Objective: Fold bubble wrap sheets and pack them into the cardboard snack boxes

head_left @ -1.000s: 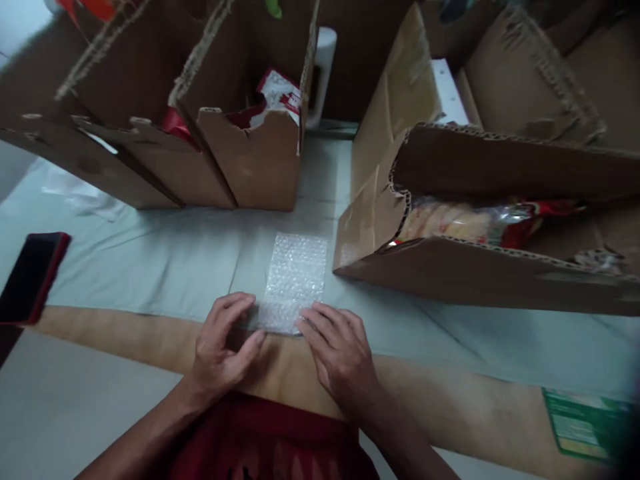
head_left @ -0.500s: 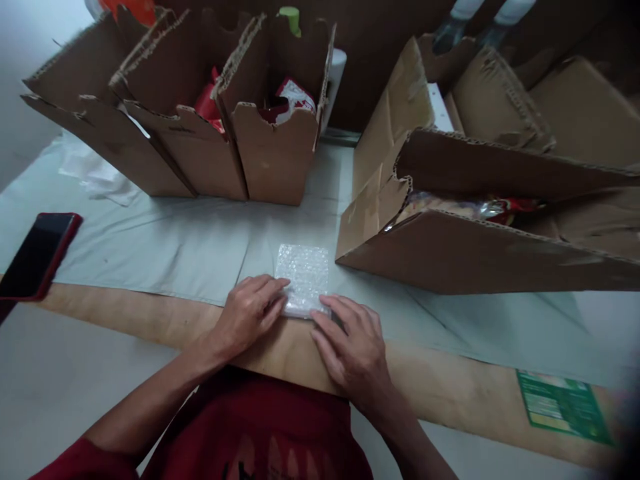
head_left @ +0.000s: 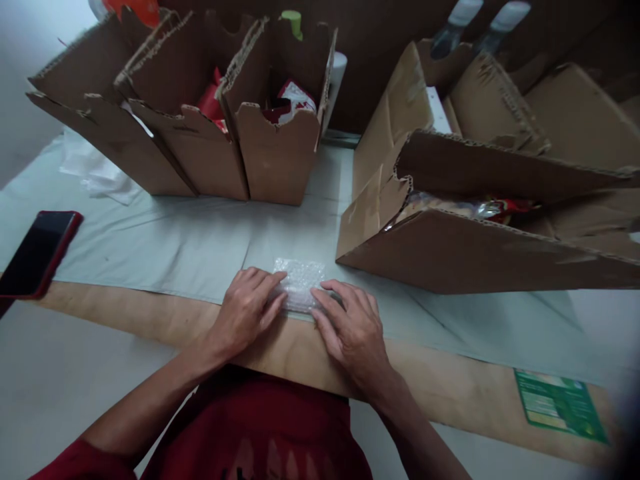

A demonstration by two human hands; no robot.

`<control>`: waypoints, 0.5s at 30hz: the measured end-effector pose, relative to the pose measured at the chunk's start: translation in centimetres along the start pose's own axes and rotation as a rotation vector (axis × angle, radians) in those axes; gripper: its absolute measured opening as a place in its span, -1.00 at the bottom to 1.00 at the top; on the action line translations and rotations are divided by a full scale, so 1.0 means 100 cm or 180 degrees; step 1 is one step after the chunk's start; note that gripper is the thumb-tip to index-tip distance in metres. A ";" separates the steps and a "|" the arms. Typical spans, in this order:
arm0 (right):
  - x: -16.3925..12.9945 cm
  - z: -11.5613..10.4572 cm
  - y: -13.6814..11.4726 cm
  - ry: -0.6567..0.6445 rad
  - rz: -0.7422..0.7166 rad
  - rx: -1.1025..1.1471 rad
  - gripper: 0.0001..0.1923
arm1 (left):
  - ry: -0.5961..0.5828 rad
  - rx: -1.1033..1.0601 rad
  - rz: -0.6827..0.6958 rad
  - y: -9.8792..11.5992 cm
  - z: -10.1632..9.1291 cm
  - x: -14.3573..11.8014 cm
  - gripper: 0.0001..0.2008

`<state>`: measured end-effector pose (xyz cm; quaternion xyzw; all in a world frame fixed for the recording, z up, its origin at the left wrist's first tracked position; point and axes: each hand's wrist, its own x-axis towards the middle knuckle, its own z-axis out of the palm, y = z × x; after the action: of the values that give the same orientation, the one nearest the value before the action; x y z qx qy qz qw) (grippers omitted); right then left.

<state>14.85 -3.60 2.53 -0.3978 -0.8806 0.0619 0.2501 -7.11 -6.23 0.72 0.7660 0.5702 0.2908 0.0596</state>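
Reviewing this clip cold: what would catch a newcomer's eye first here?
Most likely the two hands at the near table edge: the left hand and right hand press on a small roll of bubble wrap lying on the pale cloth. Next come the torn cardboard boxes behind it, holding red and white packets, and the large box lying to the right. A dark phone in a red case lies far left.

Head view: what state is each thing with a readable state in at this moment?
Bubble wrap: rolled up short, pressed under both hands.
Left hand: fingers flat on the wrap.
Right hand: fingers flat on the wrap.
Phone: screen dark, lying flat.
Cardboard boxes: open-topped, packets inside.
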 end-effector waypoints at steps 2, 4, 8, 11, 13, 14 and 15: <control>0.004 0.001 -0.002 -0.0145 -0.0176 -0.0186 -0.77 | 0.0071 0.0173 -0.0110 -0.004 0.004 0.007 -0.75; 0.011 0.004 -0.002 -0.0367 -0.0305 -0.0286 -0.78 | 0.0245 0.0088 -0.0269 -0.003 0.002 0.008 -0.75; 0.019 0.010 0.004 -0.0206 -0.0085 0.0070 -0.79 | 0.0549 -0.0852 -0.1001 0.009 -0.016 -0.011 -0.82; 0.016 0.008 0.002 0.0060 0.0428 0.0788 -0.79 | 0.0258 -0.1885 -0.1609 0.024 -0.023 -0.028 -0.83; 0.009 0.006 -0.006 0.0067 0.0781 0.1263 -0.81 | 0.0002 -0.2588 -0.1810 0.035 -0.020 -0.033 -0.74; 0.004 0.005 -0.011 0.0039 0.0935 0.1485 -0.82 | -0.0078 -0.2890 -0.1840 0.040 -0.017 -0.033 -0.71; -0.001 0.005 -0.016 -0.0013 0.1065 0.1703 -0.82 | -0.0121 -0.3131 -0.1842 0.045 -0.014 -0.032 -0.69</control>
<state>13.62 -4.67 2.55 -0.4571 -0.7559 0.3325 0.3304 -4.61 -11.00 2.58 0.4658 0.5531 0.4801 0.4966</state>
